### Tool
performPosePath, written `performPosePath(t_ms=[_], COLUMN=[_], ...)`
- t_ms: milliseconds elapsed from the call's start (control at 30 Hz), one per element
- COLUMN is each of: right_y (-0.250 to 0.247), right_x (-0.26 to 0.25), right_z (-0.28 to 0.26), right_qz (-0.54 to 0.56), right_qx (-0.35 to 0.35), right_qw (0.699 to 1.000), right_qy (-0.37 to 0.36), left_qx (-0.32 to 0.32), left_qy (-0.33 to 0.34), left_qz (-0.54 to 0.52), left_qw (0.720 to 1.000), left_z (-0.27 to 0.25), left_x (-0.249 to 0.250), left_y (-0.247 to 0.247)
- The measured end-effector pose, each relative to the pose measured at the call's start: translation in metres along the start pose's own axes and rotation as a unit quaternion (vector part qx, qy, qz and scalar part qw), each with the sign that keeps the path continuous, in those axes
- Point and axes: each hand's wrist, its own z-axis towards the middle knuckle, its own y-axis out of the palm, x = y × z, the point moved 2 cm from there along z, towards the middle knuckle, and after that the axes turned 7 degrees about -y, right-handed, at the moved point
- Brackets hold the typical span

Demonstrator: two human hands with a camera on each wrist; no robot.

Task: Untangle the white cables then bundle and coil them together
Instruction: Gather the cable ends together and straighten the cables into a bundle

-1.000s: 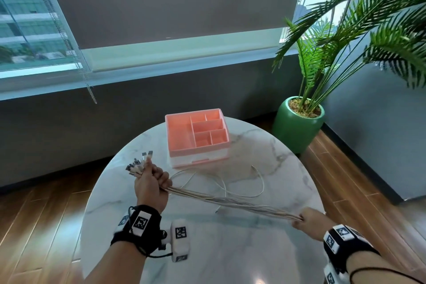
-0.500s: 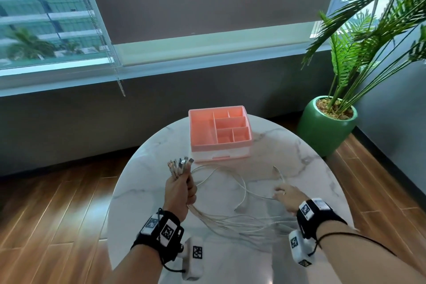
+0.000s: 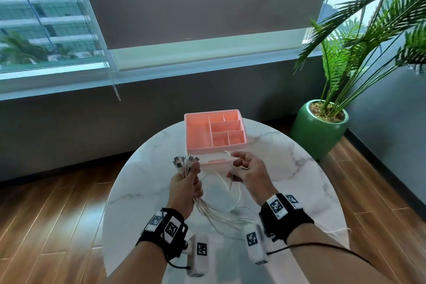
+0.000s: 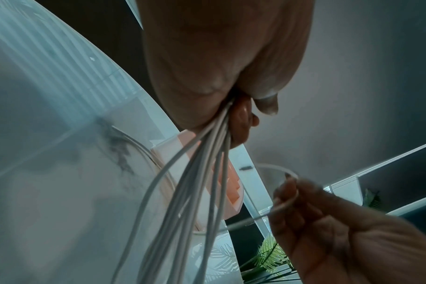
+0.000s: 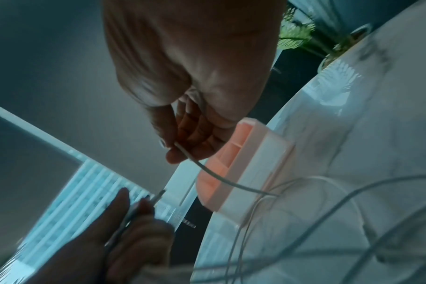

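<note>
The left hand [image 3: 185, 188] holds its grip closed around a bunch of white cables [image 3: 208, 211] above the marble table [image 3: 297, 182]. The bunch stands nearly upright in the fist, plug ends [image 3: 184, 160] fanned out on top pointing up and away, the strands trailing down to the near right onto the table. The right hand [image 3: 250, 173] pinches one cable end [image 3: 228, 153] just in front of the pink organiser [image 3: 215, 148].
</note>
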Motion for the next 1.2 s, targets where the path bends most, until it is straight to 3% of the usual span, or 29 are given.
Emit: performPosePath(t_ms=[200, 400, 567, 833, 1000, 1133, 1200], right_y=[0.044, 0.047, 0.014, -0.064, -0.110, -0.175, -0.210], right_x=[0.006, 0.020, 0.046, 0.049, 0.040, 0.002, -0.020], right_z=[-0.022, -0.028, -0.026, -0.017, -0.006, 0.010, 0.011], right_qz=[-0.019, -0.043, -0.174, -0.355, -0.449, -0.447, -0.454], right_qx=[-0.101, -0.138, -0.191, -0.212, -0.171, -0.010, 0.051], right_qw=[0.994, 0.989, 0.966, 0.910, 0.875, 0.894, 0.889], right_qy=[-0.031, 0.000, 0.022, 0.028, 0.061, 0.024, 0.013], left_qx=[-0.030, 0.036, 0.103, 0.150, 0.138, 0.144, 0.161], left_qy=[0.004, -0.025, -0.022, 0.014, 0.036, 0.045, 0.039], left_qz=[0.030, 0.004, -0.144, -0.193, -0.143, -0.106, -0.113], left_qw=[0.999, 0.999, 0.984, 0.970, 0.979, 0.983, 0.980], left_z=[-0.004, -0.004, 0.002, 0.005, 0.005, 0.007, 0.008], left_x=[0.003, 0.001, 0.012, 0.019, 0.025, 0.029, 0.028], left_y=[0.011, 0.005, -0.007, -0.020, -0.021, -0.032, -0.039])
